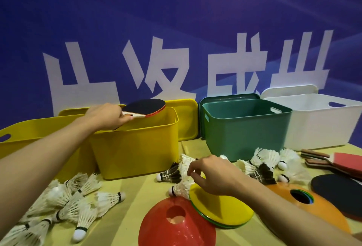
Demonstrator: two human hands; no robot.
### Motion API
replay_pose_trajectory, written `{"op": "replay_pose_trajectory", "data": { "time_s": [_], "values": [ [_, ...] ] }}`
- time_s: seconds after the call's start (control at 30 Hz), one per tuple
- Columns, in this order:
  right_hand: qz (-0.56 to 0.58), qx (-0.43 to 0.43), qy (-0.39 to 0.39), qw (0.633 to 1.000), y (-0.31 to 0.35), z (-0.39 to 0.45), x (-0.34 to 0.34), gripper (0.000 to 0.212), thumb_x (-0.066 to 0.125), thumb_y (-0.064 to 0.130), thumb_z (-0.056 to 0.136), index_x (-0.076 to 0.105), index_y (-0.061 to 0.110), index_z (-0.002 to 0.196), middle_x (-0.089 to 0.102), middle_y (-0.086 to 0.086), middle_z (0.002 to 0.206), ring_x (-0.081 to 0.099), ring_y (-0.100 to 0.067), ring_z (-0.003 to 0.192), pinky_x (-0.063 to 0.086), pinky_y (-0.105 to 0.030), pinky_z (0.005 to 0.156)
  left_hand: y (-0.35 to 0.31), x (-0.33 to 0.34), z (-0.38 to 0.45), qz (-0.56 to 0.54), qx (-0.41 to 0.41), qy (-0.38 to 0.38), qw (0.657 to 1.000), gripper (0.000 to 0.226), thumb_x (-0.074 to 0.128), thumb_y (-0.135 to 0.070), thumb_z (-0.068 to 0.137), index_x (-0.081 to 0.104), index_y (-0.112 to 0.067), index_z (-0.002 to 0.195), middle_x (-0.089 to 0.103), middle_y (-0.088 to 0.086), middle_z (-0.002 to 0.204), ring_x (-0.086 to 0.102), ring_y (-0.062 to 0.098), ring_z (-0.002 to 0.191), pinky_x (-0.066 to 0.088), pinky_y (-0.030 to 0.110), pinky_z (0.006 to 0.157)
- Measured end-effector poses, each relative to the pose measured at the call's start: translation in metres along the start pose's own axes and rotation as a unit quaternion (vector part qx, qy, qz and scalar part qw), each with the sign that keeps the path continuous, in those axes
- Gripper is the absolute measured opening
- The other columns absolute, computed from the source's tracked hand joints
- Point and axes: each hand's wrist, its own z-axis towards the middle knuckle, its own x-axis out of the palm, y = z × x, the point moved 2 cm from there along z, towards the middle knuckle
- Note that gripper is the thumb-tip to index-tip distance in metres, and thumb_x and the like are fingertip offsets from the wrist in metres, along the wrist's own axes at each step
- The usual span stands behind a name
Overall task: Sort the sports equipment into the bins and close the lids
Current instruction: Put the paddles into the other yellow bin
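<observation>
My left hand [106,116] grips the handle of a table tennis paddle [146,107] with a black face, held over the open yellow bin [137,147]. My right hand [211,175] hovers with fingers apart over a stack of yellow and green flat discs [225,209], close to a shuttlecock [181,189]. White shuttlecocks [78,200] lie in a heap at the left, and more shuttlecocks [268,159] sit in front of the green bin [244,128]. A white bin [321,120] stands at the right.
A second yellow bin [29,138] sits far left. Yellow, green and white lids lean behind the bins. A red cone [176,224] and an orange cone [313,208] lie near me. Several paddles [337,163] are stacked at the right edge.
</observation>
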Motion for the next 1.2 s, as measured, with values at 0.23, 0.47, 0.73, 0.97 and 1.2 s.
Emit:
{"op": "replay_pose_trajectory", "data": {
  "time_s": [0.23, 0.47, 0.73, 0.97, 1.2],
  "values": [
    [0.000, 0.001, -0.009, 1.000, -0.005, 0.001, 0.001, 0.028, 0.046, 0.040, 0.100, 0.067, 0.034, 0.117, 0.074, 0.013, 0.107, 0.066, -0.015, 0.096, 0.057, -0.038, 0.074, 0.011, 0.009, -0.005, 0.068, -0.021, -0.026, 0.997, 0.054, 0.051, -0.058, 0.098, 0.052, -0.021, 0.138, 0.050, 0.011, 0.137, 0.044, 0.028, 0.130, 0.050, 0.041, 0.098],
    [-0.006, 0.028, -0.013, 1.000, -0.017, -0.004, -0.001, 0.026, 0.049, 0.040, 0.099, 0.067, 0.036, 0.117, 0.073, 0.016, 0.108, 0.066, -0.014, 0.095, 0.057, -0.036, 0.076, -0.036, 0.003, -0.059, -0.022, 0.083, -0.033, 0.996, 0.037, 0.054, -0.049, 0.098, 0.059, -0.030, 0.129, 0.058, 0.001, 0.120, 0.052, 0.022, 0.118, 0.053, 0.045, 0.097],
    [-0.044, 0.067, -0.006, 0.997, -0.042, -0.028, -0.011, 0.025, 0.049, 0.044, 0.098, 0.067, 0.037, 0.114, 0.072, 0.019, 0.105, 0.066, -0.012, 0.093, 0.060, -0.039, 0.074, -0.097, 0.026, -0.119, -0.049, 0.182, 0.014, 0.982, 0.029, 0.047, -0.050, 0.098, 0.058, -0.036, 0.121, 0.055, -0.011, 0.102, 0.058, 0.016, 0.109, 0.052, 0.037, 0.090],
    [-0.073, 0.106, -0.049, 0.990, -0.082, -0.073, -0.046, 0.024, 0.051, 0.037, 0.096, 0.070, 0.034, 0.112, 0.074, 0.016, 0.100, 0.068, -0.012, 0.088, 0.059, -0.035, 0.070, -0.154, 0.015, -0.121, -0.073, 0.243, 0.008, 0.967, 0.022, 0.047, -0.048, 0.097, 0.060, -0.037, 0.111, 0.057, -0.013, 0.093, 0.058, 0.013, 0.099, 0.054, 0.038, 0.085],
    [-0.109, 0.187, -0.055, 0.975, -0.146, -0.139, -0.067, 0.022, 0.056, 0.037, 0.098, 0.070, 0.033, 0.114, 0.074, 0.013, 0.100, 0.066, -0.008, 0.081, 0.062, -0.031, 0.066, -0.239, 0.000, -0.123, -0.106, 0.305, 0.000, 0.947, 0.019, 0.049, -0.046, 0.099, 0.062, -0.036, 0.109, 0.061, -0.016, 0.098, 0.058, 0.007, 0.093, 0.055, 0.033, 0.078]
  ]
}}
